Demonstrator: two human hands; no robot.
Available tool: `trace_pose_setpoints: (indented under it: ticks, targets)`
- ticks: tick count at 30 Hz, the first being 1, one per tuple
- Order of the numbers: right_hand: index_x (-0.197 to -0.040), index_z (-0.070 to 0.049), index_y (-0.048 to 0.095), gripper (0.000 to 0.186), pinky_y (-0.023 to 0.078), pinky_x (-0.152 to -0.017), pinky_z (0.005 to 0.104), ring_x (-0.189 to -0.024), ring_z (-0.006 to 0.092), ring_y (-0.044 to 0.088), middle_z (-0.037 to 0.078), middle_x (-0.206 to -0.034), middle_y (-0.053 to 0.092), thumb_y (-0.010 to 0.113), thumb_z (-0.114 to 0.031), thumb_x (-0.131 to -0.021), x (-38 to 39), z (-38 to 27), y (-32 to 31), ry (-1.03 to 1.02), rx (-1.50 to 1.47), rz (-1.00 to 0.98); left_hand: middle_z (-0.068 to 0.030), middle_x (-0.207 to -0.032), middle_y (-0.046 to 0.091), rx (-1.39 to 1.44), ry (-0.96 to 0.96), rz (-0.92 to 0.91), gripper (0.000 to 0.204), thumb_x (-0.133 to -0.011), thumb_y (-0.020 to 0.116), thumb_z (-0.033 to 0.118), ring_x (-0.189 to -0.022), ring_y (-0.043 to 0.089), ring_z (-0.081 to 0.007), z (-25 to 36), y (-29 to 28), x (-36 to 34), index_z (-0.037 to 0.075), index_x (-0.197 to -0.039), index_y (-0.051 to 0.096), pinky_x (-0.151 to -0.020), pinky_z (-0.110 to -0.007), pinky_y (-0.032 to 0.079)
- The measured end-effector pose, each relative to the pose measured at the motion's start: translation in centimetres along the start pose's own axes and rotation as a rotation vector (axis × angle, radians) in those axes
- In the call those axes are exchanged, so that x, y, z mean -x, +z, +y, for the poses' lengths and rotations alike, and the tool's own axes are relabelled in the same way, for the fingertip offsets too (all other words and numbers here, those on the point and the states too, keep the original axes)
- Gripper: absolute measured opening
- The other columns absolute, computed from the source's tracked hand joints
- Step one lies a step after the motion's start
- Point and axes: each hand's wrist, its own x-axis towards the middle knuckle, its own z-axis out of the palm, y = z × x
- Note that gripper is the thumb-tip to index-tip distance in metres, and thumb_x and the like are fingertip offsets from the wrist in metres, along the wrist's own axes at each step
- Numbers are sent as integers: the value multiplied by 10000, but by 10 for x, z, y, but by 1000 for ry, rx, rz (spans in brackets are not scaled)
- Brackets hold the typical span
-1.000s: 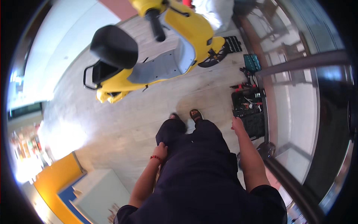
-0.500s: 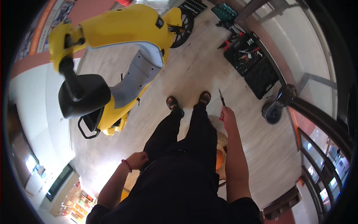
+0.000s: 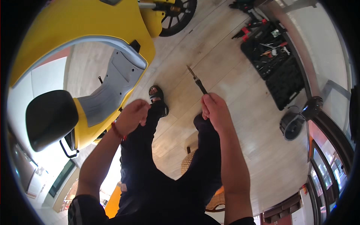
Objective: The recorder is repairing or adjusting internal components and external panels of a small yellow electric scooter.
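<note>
My right hand (image 3: 216, 109) is closed around the black handle of a slim hand tool (image 3: 200, 84). Its thin metal shaft narrows to a brownish point, aimed up and to the left over the floor; its exact kind is not clear. My left hand (image 3: 134, 114), with a red bracelet at the wrist, hovers over my left leg with fingers curled in, and nothing shows in it. Just left of that hand stands a yellow scooter (image 3: 88, 24) with a grey footboard (image 3: 108, 88) and a black mirror (image 3: 51, 119). Neither hand touches the scooter.
An open black tool case (image 3: 275, 62) with several tools lies by the wall at the right. A dark round bucket (image 3: 292, 127) stands nearer, beside the glass front. Behind my legs is a wicker chair (image 3: 186, 163). The scooter's wheel (image 3: 179, 17) is at the far side.
Both hands have come up and inward, the left one away from my thigh. The tool now tilts further left. My view has moved closer to the scooter, and my right leg has bent or stepped.
</note>
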Motion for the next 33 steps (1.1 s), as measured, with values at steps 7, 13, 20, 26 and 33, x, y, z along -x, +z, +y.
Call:
trace_pose_setpoints:
  ticks: [7, 13, 20, 26, 33]
  targets:
    - [-794, -49, 501, 202, 327, -467, 203, -489, 39, 361, -37, -579, 412, 449, -196, -922, -96, -6, 10, -64, 184, -266, -89, -983, 568, 356, 264, -84, 298, -936, 405, 141, -780, 593, -142, 13, 11, -125, 10, -1202, 437, -715, -267, 497]
    - [-816, -36, 515, 188, 326, -482, 197, -526, 31, 374, -35, -608, 426, 467, -190, -913, -140, -5, 23, -200, 365, -469, -116, -1111, 534, 612, 465, -115, 396, -941, 409, 212, -888, 602, -186, 3, 0, -156, 22, -1284, 355, -792, -325, 506]
    - [-805, -11, 509, 188, 317, -478, 231, -511, 62, 378, 3, -578, 430, 482, -168, -904, -173, 1, 37, -373, 435, -633, -122, -1106, 529, 751, 687, -139, 373, -939, 408, 213, -870, 606, -208, -1, -10, -176, 15, -1255, 392, -767, -327, 516]
    - [-746, -11, 484, 222, 344, -463, 278, -475, 124, 433, 64, -534, 459, 486, -175, -896, -181, 3, 53, -448, 357, -636, -117, -1084, 537, 874, 791, -184, 326, -944, 397, 216, -892, 573, -204, -1, -10, -186, 19, -1201, 440, -751, -303, 500]
    - [-744, -4, 488, 225, 345, -469, 285, -489, 129, 447, 73, -542, 467, 474, -168, -897, -179, -6, 61, -447, 417, -583, -104, -1054, 542, 842, 831, -146, 313, -951, 382, 248, -895, 539, -197, 3, -13, -188, 34, -1165, 462, -701, -276, 483]
